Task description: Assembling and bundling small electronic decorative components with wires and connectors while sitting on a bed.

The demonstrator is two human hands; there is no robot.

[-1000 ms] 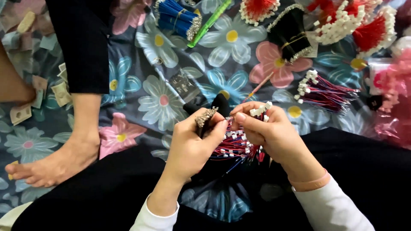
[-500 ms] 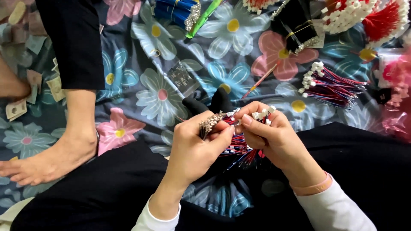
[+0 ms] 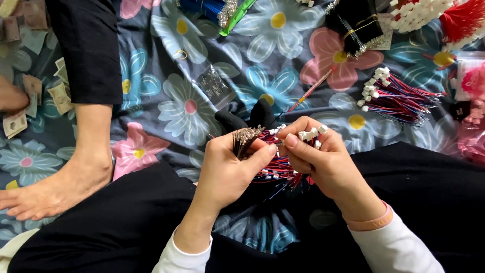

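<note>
Left hand [image 3: 225, 167]: forearm rising from the lower middle, white cuff at the wrist, fingers curled shut around a bundle of thin wires [image 3: 275, 169]; thumb stretched right across it. Right hand [image 3: 323, 162]: comes in from the lower right, white sleeve and an orange band at the wrist, fingertips pinched on the small white connectors [image 3: 310, 134] at the bundle's upper end. Both hands meet over the lap, above black trousers.

Wire bundle: long axis runs roughly level, left to right, between the two hands. Bare metal-tipped ends [image 3: 246, 136] fan up and out of the left fist; white plugs point up from the right fingers. Wires red, blue and black, loose strands hanging below.

Surroundings: floral cloth [image 3: 192, 108], grey-blue with pink and pale flowers, carries everything. Second bundle with white plugs [image 3: 396, 96] lies toward the cloth's right edge. Black bundle [image 3: 356, 25] near the top edge. Another person's bare foot [image 3: 50, 189] rests at the left edge.
</note>
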